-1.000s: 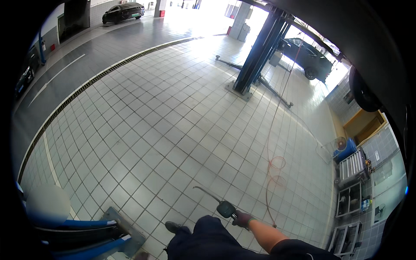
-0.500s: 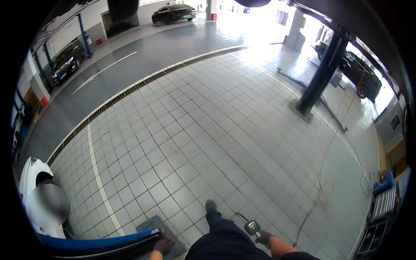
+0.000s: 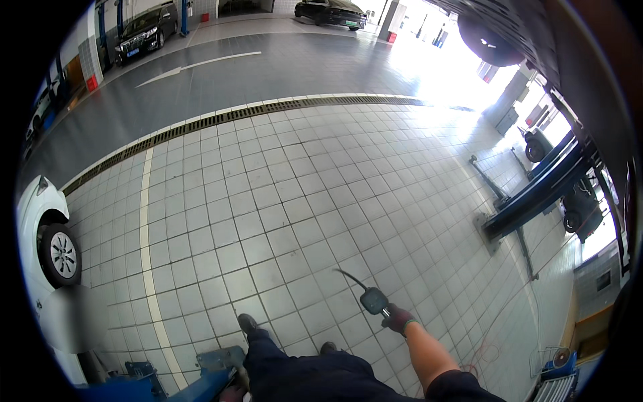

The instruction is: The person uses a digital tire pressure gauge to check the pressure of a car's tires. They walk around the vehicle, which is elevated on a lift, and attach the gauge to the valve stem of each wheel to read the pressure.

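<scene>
My right hand [image 3: 398, 318], in a dark reddish glove, is closed around the grip of a handheld gauge [image 3: 374, 301]. The gauge has a dark, rounded-square head on a shiny metal neck, and a short black hose curves away from its far end. I hold it out over the tiled floor, to the right of my legs. My left hand [image 3: 232, 393], also gloved, is only partly visible at the lower edge, beside the blue lift arm [image 3: 207, 385]. Its fingers are not clear enough to tell whether it grips anything.
At left stands a white car [image 3: 43, 201] with its front wheel showing. A blue lift post [image 3: 542, 191] with low arms on the floor is at right. Overhead on the right hangs a raised vehicle [image 3: 516, 30]. A drain grate [image 3: 221, 118] crosses the floor; a thin red hose [image 3: 485, 352] lies lower right.
My right arm has stretched forward, taking the gauge up and slightly left in view. My view has turned right, and my feet have shifted with a step. Less of my left hand shows.
</scene>
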A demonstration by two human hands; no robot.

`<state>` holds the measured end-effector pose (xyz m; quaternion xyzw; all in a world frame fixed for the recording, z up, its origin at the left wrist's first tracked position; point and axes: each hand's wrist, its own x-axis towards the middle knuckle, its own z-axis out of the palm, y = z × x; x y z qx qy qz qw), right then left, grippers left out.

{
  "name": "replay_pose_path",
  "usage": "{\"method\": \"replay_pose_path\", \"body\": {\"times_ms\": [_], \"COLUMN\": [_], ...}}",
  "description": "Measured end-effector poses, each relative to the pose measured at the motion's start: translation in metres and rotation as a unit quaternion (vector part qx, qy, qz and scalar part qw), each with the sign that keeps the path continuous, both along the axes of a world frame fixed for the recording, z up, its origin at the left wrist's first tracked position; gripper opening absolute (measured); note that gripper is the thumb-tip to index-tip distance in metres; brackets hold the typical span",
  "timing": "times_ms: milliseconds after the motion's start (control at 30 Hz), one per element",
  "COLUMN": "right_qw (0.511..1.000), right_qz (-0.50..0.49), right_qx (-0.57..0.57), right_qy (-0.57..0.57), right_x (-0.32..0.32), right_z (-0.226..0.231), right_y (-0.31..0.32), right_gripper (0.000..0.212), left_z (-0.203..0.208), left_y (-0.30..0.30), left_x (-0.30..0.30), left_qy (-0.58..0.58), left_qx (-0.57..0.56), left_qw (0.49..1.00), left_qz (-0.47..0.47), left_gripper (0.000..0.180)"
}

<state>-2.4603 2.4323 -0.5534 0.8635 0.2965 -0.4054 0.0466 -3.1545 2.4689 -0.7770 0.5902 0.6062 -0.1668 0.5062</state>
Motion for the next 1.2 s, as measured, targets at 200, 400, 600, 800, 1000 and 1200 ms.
{"method": "replay_pose_path", "body": {"times_ms": [200,400,600,800,1000,1200], "right_qw": [0.991,0.988,0.993,0.989,0.992,0.961], "right_qz": [-0.058,-0.067,-0.007,0.063,0.042,-0.205], "right_qx": [0.091,0.079,0.074,-0.016,0.117,0.186], "right_qy": [0.08,0.112,0.097,0.135,0.029,-0.022], "right_x": [-0.045,-0.122,-0.11,-0.09,-0.043,-0.075], "right_z": [-0.072,-0.089,-0.169,-0.174,-0.119,-0.062], "right_y": [0.093,0.147,0.194,0.304,0.424,0.496], "right_gripper": [0.081,0.083,0.075,0.06,0.075,0.089], "left_z": [-0.03,0.162,0.308,0.429,0.506,0.667], "left_y": [0.193,0.45,0.683,0.826,0.974,1.091], "left_x": [-0.041,0.003,0.125,0.245,0.339,0.483], "left_qy": [0.093,0.002,-0.091,-0.18,-0.278,-0.4], "left_qx": [0.088,0.253,0.373,0.406,0.459,0.562], "left_qw": [0.962,0.962,0.92,0.896,0.841,0.712], "left_qz": [-0.241,0.1,0.085,0.014,-0.062,-0.132], "left_gripper": [0.052,0.044,0.046,0.044,0.059,0.072]}}
